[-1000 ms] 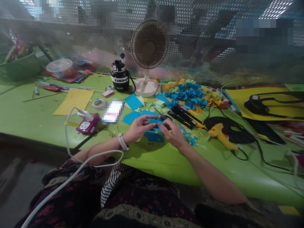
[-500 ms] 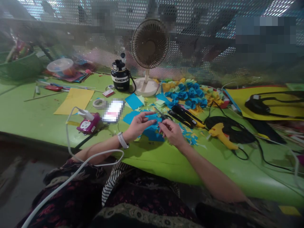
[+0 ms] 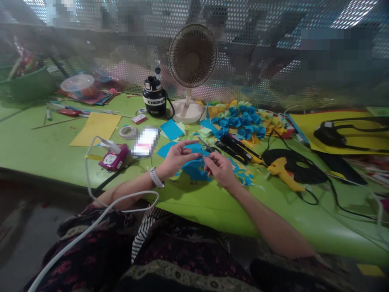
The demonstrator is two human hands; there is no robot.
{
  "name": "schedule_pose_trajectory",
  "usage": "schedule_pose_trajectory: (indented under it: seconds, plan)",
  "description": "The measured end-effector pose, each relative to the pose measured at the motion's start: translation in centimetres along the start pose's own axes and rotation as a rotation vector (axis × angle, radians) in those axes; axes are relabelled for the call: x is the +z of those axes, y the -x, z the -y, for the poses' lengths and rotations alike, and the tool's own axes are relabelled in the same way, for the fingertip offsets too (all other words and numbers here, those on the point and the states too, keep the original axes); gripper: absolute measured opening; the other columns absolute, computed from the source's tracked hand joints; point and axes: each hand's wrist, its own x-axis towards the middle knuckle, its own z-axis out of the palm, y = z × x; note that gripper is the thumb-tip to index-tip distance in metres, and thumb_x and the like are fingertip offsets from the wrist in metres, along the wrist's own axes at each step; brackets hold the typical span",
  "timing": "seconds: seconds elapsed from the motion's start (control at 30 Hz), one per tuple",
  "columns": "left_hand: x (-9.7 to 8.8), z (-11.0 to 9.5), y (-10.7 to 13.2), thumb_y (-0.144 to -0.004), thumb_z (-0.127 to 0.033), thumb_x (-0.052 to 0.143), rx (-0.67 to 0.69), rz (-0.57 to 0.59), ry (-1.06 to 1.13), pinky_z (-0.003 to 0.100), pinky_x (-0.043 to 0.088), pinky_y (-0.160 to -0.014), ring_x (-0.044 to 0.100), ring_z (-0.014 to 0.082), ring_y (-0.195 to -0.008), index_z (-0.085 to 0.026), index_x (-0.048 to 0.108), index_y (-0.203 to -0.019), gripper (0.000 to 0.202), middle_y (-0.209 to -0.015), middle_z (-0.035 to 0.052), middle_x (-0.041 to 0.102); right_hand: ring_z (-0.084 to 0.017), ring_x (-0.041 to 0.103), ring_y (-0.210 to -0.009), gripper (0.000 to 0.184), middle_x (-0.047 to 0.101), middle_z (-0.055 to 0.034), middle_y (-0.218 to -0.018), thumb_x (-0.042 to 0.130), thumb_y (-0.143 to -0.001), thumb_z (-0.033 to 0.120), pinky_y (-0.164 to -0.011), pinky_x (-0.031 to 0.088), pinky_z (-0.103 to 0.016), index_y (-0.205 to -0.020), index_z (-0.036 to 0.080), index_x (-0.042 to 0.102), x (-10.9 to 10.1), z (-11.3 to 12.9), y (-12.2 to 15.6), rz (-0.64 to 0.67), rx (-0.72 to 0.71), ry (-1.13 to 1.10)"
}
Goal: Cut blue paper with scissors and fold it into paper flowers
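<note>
My left hand [image 3: 178,158] and my right hand [image 3: 219,168] meet over a piece of blue paper [image 3: 196,167] just above the green table [image 3: 45,150]. The left thumb and lower fingers pinch the paper's left edge while its index finger points right. My right hand is closed in a pinch on the paper's right side. Small scissors [image 3: 209,148] lie on the table right behind my hands. More blue paper sheets [image 3: 170,129] and blue scraps [image 3: 243,175] lie around them.
A desk fan [image 3: 192,69] and a black jug [image 3: 154,99] stand at the back. Blue and yellow paper flowers [image 3: 243,119] are piled right of the fan. A yellow glue gun [image 3: 284,172] with black cables lies right. A phone [image 3: 145,142], tape roll [image 3: 127,132], pink socket [image 3: 112,160] and yellow sheet [image 3: 95,127] lie left.
My hands have drawn slightly closer to me with the blue paper, and the left index finger has stretched out over it. Nothing else on the table has moved.
</note>
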Motion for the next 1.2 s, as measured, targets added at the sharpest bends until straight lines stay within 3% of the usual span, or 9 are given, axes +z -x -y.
schedule_pose_trajectory:
  seconds: [0.07, 0.17, 0.43, 0.87, 1.03, 1.2]
  plan:
    - [-0.3, -0.1, -0.3, -0.069, -0.028, 0.085, 0.001, 0.017, 0.017, 0.025, 0.051, -0.07, 0.062, 0.0106, -0.068, -0.016, 0.067, -0.119, 0.055, -0.07, -0.0011, 0.066, -0.009, 0.05, -0.037, 0.04, 0.06, 0.0035, -0.051, 0.071, -0.077, 0.057, -0.036, 0.042, -0.022, -0.067, 0.022, 0.054, -0.2, 0.1, 0.1, -0.026, -0.009, -0.013]
    - [-0.6, -0.2, -0.5, -0.068, -0.028, 0.086, -0.002, 0.038, 0.012, 0.026, 0.053, -0.076, 0.067, 0.0119, -0.074, -0.013, 0.066, -0.118, 0.056, -0.077, 0.003, 0.072, -0.009, 0.05, -0.038, 0.038, 0.06, 0.0033, -0.051, 0.072, -0.077, 0.053, -0.037, 0.043, -0.022, -0.065, 0.021, 0.054, -0.6, 0.1, 0.0, -0.034, 0.001, -0.035]
    - [-0.5, 0.2, -0.4, -0.069, -0.029, 0.085, 0.026, 0.122, -0.06, 0.031, 0.055, -0.08, 0.071, 0.0155, -0.077, -0.01, 0.064, -0.118, 0.056, -0.079, 0.0046, 0.073, -0.009, 0.052, -0.038, 0.035, 0.066, 0.0008, -0.057, 0.075, -0.071, 0.05, -0.038, 0.044, -0.021, -0.068, 0.019, 0.06, -0.7, -0.5, -0.3, 0.088, 0.082, -0.08]
    - [-2.1, -0.4, -1.7, -0.07, -0.027, 0.085, 0.0, 0.094, -0.054, 0.029, 0.054, -0.079, 0.071, 0.0147, -0.077, -0.01, 0.062, -0.119, 0.057, -0.078, 0.0034, 0.074, -0.009, 0.051, -0.035, 0.026, 0.068, 0.0004, -0.055, 0.073, -0.069, 0.043, -0.036, 0.042, -0.021, -0.072, 0.018, 0.064, -1.7, -0.1, -0.8, 0.088, 0.099, -0.066]
    - [-2.3, -0.1, -1.8, -0.071, -0.025, 0.084, -0.036, 0.195, -0.124, 0.028, 0.054, -0.077, 0.069, 0.012, -0.073, -0.01, 0.064, -0.118, 0.054, -0.078, 0.0033, 0.073, -0.009, 0.054, -0.037, 0.028, 0.068, 0.0002, -0.057, 0.07, -0.073, 0.046, -0.037, 0.039, -0.02, -0.075, 0.019, 0.064, -2.0, -0.1, -0.9, 0.066, 0.107, -0.057]
    - [-2.5, 0.1, -2.0, -0.071, -0.027, 0.083, -0.031, 0.27, -0.185, 0.029, 0.054, -0.078, 0.069, 0.0136, -0.075, -0.01, 0.064, -0.12, 0.055, -0.08, 0.0058, 0.074, -0.009, 0.049, -0.034, 0.033, 0.063, 0.0022, -0.05, 0.077, -0.068, 0.048, -0.034, 0.039, -0.021, -0.066, 0.019, 0.061, -1.5, -0.1, -0.8, 0.122, 0.122, 0.018]
